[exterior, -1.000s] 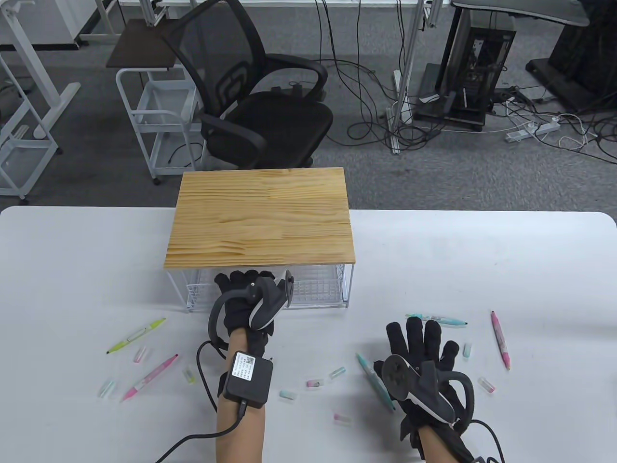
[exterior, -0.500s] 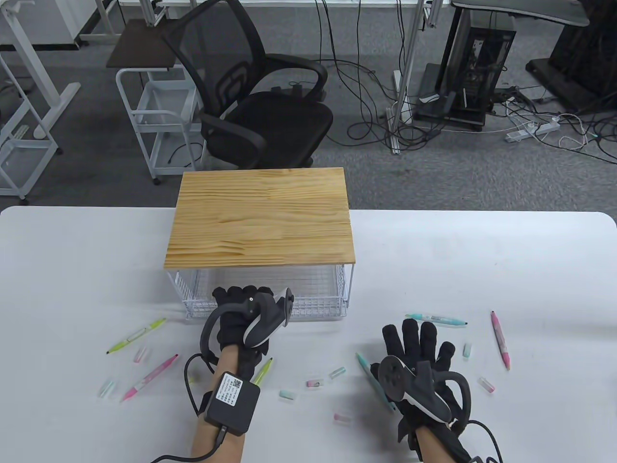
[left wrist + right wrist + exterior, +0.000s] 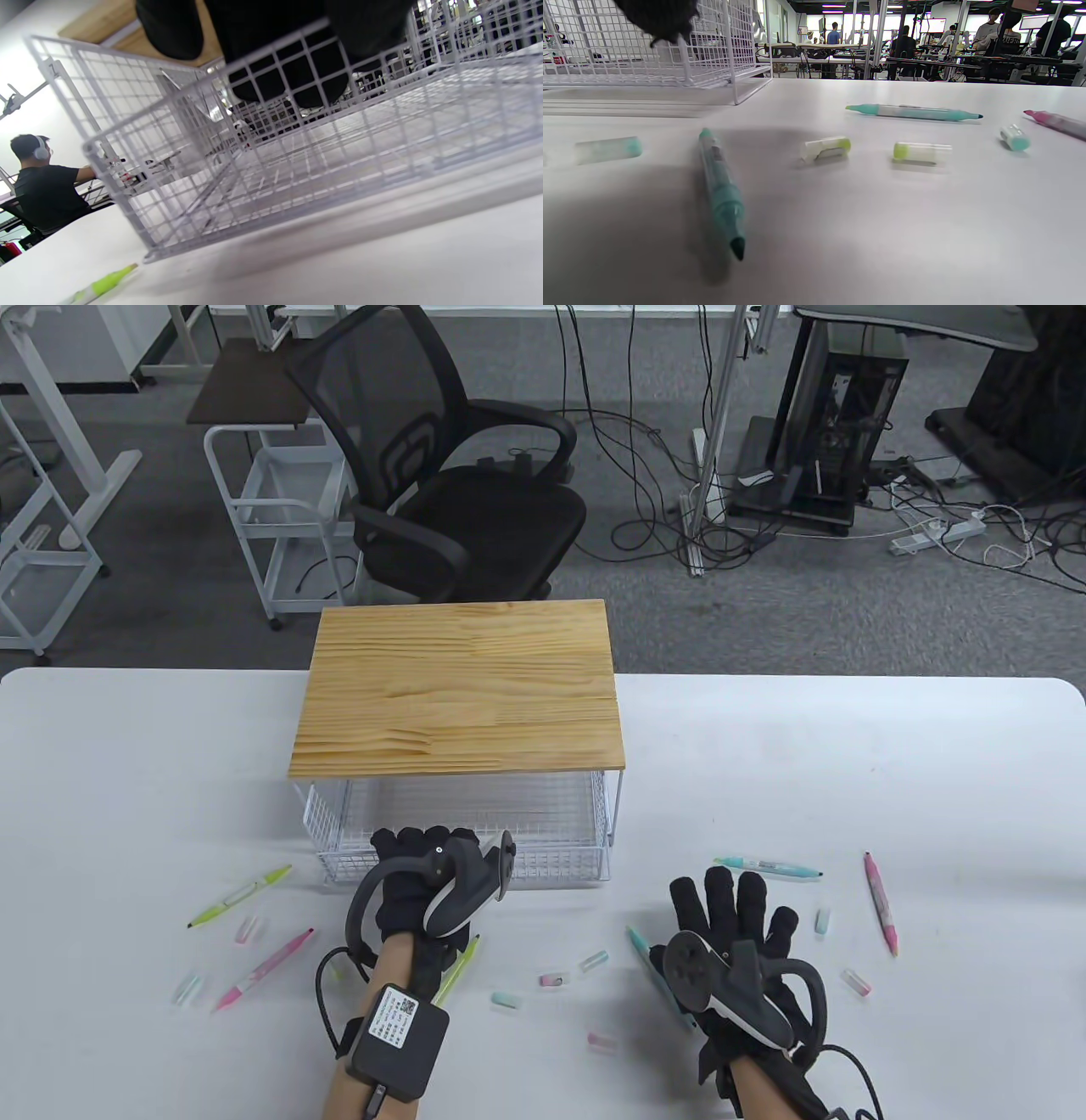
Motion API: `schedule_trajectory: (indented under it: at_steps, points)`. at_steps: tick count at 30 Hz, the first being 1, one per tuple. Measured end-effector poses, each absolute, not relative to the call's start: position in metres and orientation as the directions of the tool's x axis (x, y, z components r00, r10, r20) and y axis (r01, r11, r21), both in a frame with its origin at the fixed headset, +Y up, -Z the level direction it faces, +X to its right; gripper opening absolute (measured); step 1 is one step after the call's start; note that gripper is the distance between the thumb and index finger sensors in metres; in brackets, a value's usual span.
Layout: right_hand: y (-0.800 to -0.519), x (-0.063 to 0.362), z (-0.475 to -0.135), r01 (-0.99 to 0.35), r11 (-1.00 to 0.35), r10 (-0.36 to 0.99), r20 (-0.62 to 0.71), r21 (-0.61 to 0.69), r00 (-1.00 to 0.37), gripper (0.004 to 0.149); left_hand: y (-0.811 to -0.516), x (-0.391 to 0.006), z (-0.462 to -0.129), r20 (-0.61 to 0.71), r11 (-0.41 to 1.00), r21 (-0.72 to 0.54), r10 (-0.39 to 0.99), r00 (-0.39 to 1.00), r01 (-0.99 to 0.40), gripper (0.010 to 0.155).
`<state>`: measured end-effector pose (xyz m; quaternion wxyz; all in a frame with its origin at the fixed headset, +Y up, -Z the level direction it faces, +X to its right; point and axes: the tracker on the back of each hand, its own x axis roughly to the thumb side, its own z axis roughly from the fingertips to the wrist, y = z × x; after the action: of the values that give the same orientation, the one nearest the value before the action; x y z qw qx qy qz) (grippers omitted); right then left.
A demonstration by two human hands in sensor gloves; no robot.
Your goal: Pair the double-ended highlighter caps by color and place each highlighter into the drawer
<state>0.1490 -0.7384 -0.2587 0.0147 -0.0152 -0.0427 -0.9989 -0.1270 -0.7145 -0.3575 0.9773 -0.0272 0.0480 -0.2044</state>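
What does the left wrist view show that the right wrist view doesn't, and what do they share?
Only the left wrist view shows the left hand's fingers hooked over the wire drawer's front wall, plus a green highlighter tip. Only the right wrist view shows two teal highlighters and loose caps. Both show the wire drawer and the white table.

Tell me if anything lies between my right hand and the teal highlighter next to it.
Nothing visible does. The right hand hovers flat, and the teal highlighter lies uncapped on bare table beside it, partly under the hand in the table view. The nearest loose caps lie off to the side.
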Motion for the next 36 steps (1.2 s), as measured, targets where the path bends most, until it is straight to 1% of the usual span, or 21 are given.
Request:
schedule_trajectory:
  at_steps: [6,13,17,20,22,24,30,34,36]
  points:
    - [-0.739,0.149,-0.259,0.026,-0.996,-0.024,0.03,0.084,-0.999,0.081,-0.713,-0.126,-0.356,-0.086,0.914,-0.069,-0.405,0.91,0.4,0.038]
    - [-0.739,0.149,-0.259,0.029,-0.995,-0.027,0.032,0.092,-0.999,0.08,-0.715,-0.127,-0.354,-0.095,0.928,-0.054,-0.373,0.923,0.369,0.039]
    - [-0.739,0.149,-0.259,0.031,-0.994,-0.027,0.035,0.101,-0.999,0.081,-0.713,-0.129,-0.351,-0.085,0.934,-0.074,-0.356,0.931,0.35,0.043]
    - [-0.739,0.149,-0.259,0.034,-0.994,-0.031,0.036,0.101,-0.999,0.08,-0.706,-0.13,-0.343,-0.077,0.949,-0.052,-0.314,0.946,0.311,0.054]
    - [-0.739,0.149,-0.259,0.03,-0.995,-0.026,0.034,0.1,-0.999,0.081,-0.701,-0.131,-0.333,-0.053,0.962,0.01,-0.272,0.961,0.273,0.061]
    - [-0.738,0.151,-0.259,0.02,-0.996,-0.018,0.031,0.087,-0.999,0.08,-0.696,-0.132,-0.322,-0.019,0.967,0.047,-0.249,0.968,0.25,0.065]
    - [-0.737,0.153,-0.26,0.009,-0.996,-0.007,0.02,0.085,-1.0,0.081,-0.686,-0.136,-0.288,0.052,0.974,0.138,-0.188,0.981,0.18,0.07]
    - [-0.736,0.153,-0.261,-0.01,-0.998,0.012,0.024,0.067,-1.0,0.081,-0.689,-0.144,-0.276,0.073,0.982,0.151,-0.124,0.99,0.112,0.072]
    - [-0.737,0.153,-0.261,-0.017,-0.998,0.018,0.023,0.065,-1.0,0.081,-0.69,-0.147,-0.275,0.068,0.982,0.139,-0.135,0.988,0.125,0.071]
